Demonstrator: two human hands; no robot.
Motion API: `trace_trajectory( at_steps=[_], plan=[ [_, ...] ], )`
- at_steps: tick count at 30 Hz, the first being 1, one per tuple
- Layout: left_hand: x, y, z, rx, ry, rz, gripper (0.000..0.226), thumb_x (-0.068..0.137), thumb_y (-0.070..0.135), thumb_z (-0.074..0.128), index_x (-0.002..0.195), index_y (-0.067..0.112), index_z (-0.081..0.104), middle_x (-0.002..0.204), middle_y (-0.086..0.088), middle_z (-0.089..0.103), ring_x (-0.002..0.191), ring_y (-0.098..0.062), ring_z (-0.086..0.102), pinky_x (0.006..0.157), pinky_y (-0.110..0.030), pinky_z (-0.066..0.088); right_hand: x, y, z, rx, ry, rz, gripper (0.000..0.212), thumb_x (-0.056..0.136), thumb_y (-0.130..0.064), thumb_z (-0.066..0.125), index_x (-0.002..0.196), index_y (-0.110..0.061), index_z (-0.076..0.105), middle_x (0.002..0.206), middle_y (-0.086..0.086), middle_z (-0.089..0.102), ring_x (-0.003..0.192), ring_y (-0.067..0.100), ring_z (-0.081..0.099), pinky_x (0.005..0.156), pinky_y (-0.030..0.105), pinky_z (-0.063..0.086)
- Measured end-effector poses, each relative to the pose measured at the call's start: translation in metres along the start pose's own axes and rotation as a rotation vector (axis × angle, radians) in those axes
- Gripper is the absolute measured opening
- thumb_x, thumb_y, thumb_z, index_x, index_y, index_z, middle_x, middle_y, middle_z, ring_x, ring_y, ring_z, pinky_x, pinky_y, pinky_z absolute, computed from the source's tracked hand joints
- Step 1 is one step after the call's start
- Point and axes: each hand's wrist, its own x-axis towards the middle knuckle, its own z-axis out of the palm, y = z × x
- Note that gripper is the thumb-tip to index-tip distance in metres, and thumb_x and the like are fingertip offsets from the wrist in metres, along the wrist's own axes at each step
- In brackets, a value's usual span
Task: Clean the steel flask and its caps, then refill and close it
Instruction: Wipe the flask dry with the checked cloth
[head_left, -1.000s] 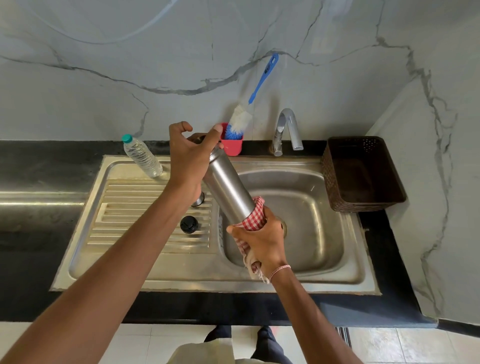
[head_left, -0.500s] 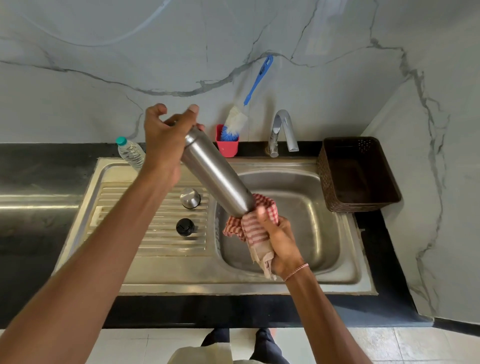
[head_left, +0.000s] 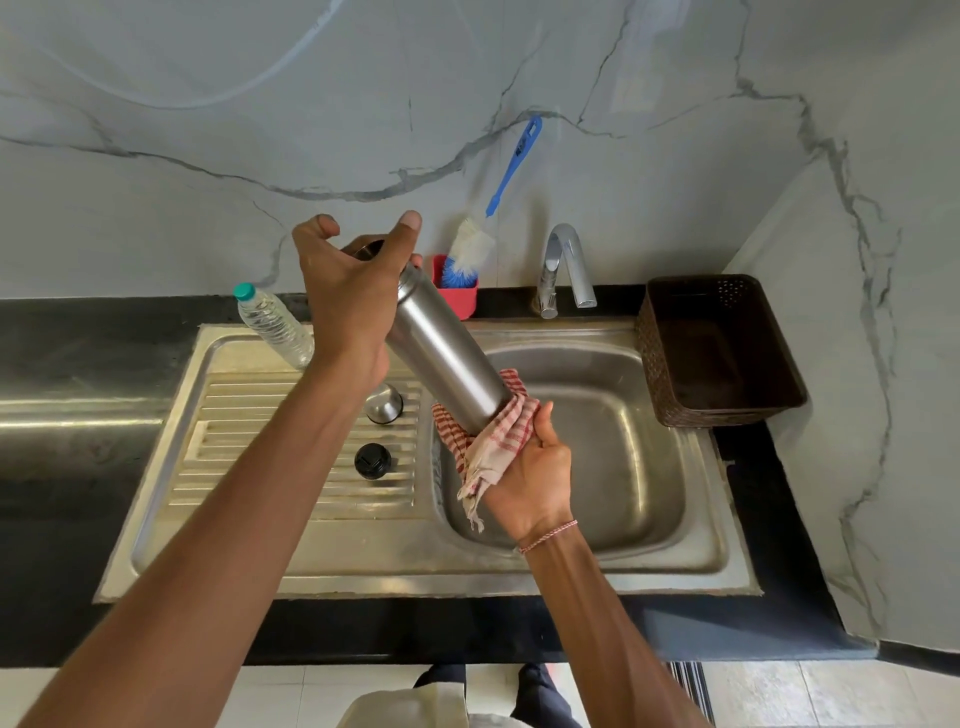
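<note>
Since half a second ago the right hand (head_left: 535, 475) has turned round the flask's base. Its fingers lay over the cloth (head_left: 493, 441) then; now the thumb points up along the cloth and the inner wrist faces the camera. It grips the red-checked cloth tight round the base, with a frayed tail hanging below the hand.

The flask (head_left: 447, 358) has hardly shifted. It slants as before, base over the left edge of the sink's (head_left: 467, 571) basin, top raised toward the sink's back-left. The left hand (head_left: 353, 306) keeps its hold on the neck, palm and lower fingers wrapped round it, thumb and one fingertip lifted clear. The mouth looks uncapped, though that hand hides most of it.

The steel cap (head_left: 383, 402) and black cap (head_left: 372, 460) have stayed on the sink's drainboard, apart from each other, the steel one just below the left wrist.

A bottle (head_left: 272, 325) leans at the sink's back-left corner. Behind the sink stand a brush (head_left: 488, 228) in a red holder (head_left: 462, 299) and a tap (head_left: 563, 265). A basket (head_left: 654, 364) sits at the sink's right.
</note>
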Motion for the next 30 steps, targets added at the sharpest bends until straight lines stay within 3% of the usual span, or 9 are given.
trace_trajectory(
  at_steps=[6, 10, 14, 16, 18, 21, 24, 27, 30],
  plan=[
    [0.002, 0.001, -0.001, 0.067, -0.009, 0.107, 0.061, 0.083, 0.025, 0.087, 0.11, 0.025, 0.033, 0.072, 0.007, 0.072, 0.075, -0.014, 0.073, 0.096, -0.044, 0.059, -0.006, -0.001, -0.003, -0.15, 0.109, -0.066, 0.062, 0.104, -0.059, 0.036, 0.144, -0.016, 0.057, 0.143, 0.023, 0.057, 0.135, 0.045, 0.051, 0.115, 0.058, 0.037],
    [0.011, 0.004, -0.009, 0.147, -0.04, 0.114, 0.062, 0.082, 0.026, 0.088, 0.111, 0.026, 0.033, 0.07, 0.011, 0.074, 0.081, -0.019, 0.075, 0.098, -0.049, 0.057, -0.023, -0.009, -0.005, -0.514, 0.071, -0.232, 0.063, 0.094, -0.063, 0.042, 0.12, -0.011, 0.067, 0.107, 0.012, 0.075, 0.091, 0.024, 0.075, 0.077, 0.035, 0.058],
    [0.007, -0.005, -0.01, 0.159, -0.16, -0.048, 0.068, 0.079, 0.028, 0.091, 0.122, 0.027, 0.038, 0.082, 0.004, 0.079, 0.089, -0.025, 0.077, 0.101, -0.055, 0.055, -0.026, -0.007, 0.01, -1.075, -0.069, -0.387, 0.079, 0.083, -0.082, 0.049, 0.098, -0.006, 0.065, 0.066, -0.003, 0.06, 0.053, 0.012, 0.055, 0.051, 0.029, 0.048],
    [0.004, -0.009, -0.007, 0.147, -0.187, -0.114, 0.077, 0.072, 0.034, 0.095, 0.125, 0.027, 0.04, 0.1, -0.008, 0.077, 0.085, -0.023, 0.076, 0.098, -0.056, 0.057, -0.024, -0.004, 0.016, -1.3, -0.156, -0.389, 0.082, 0.083, -0.086, 0.045, 0.108, -0.009, 0.057, 0.075, -0.018, 0.06, 0.061, 0.001, 0.053, 0.056, 0.021, 0.045],
    [0.004, -0.01, -0.005, 0.129, -0.198, -0.129, 0.076, 0.072, 0.033, 0.095, 0.124, 0.028, 0.04, 0.097, -0.007, 0.077, 0.083, -0.023, 0.075, 0.097, -0.056, 0.058, -0.03, -0.001, 0.022, -1.559, -0.27, -0.439, 0.08, 0.088, -0.085, 0.031, 0.131, -0.019, 0.046, 0.115, -0.03, 0.06, 0.097, -0.007, 0.059, 0.078, 0.016, 0.048],
    [0.006, -0.005, -0.005, 0.082, -0.195, -0.145, 0.073, 0.079, 0.023, 0.09, 0.13, 0.022, 0.037, 0.074, 0.003, 0.076, 0.073, -0.018, 0.073, 0.091, -0.05, 0.062, -0.035, 0.001, 0.018, -1.956, -0.369, -0.57, 0.092, 0.094, -0.077, 0.023, 0.164, -0.023, 0.0, 0.171, -0.007, 0.006, 0.154, 0.005, 0.014, 0.12, 0.023, 0.028],
    [0.003, 0.0, -0.005, 0.038, -0.177, -0.186, 0.074, 0.081, 0.023, 0.089, 0.133, 0.019, 0.037, 0.071, 0.004, 0.076, 0.072, -0.016, 0.072, 0.087, -0.046, 0.062, -0.029, 0.006, 0.01, -2.188, -0.244, -0.884, 0.089, 0.097, -0.067, 0.044, 0.163, -0.021, 0.004, 0.169, 0.014, 0.014, 0.154, 0.027, 0.021, 0.118, 0.049, 0.039],
    [0.0, 0.001, -0.003, -0.029, -0.157, -0.231, 0.072, 0.082, 0.023, 0.088, 0.133, 0.019, 0.038, 0.077, 0.0, 0.077, 0.073, -0.017, 0.073, 0.087, -0.047, 0.063, -0.021, 0.007, 0.015, -2.148, -0.049, -1.234, 0.087, 0.089, -0.057, 0.068, 0.157, -0.023, 0.026, 0.153, 0.012, 0.04, 0.127, 0.027, 0.049, 0.1, 0.039, 0.051],
    [-0.003, 0.003, -0.001, -0.039, -0.174, -0.22, 0.071, 0.08, 0.023, 0.088, 0.132, 0.019, 0.04, 0.082, -0.002, 0.078, 0.075, -0.018, 0.073, 0.088, -0.046, 0.063, -0.018, 0.006, 0.031, -2.147, 0.027, -1.257, 0.094, 0.085, -0.063, 0.069, 0.158, -0.024, 0.024, 0.149, 0.009, 0.037, 0.12, 0.024, 0.046, 0.1, 0.035, 0.044]
  ],
)
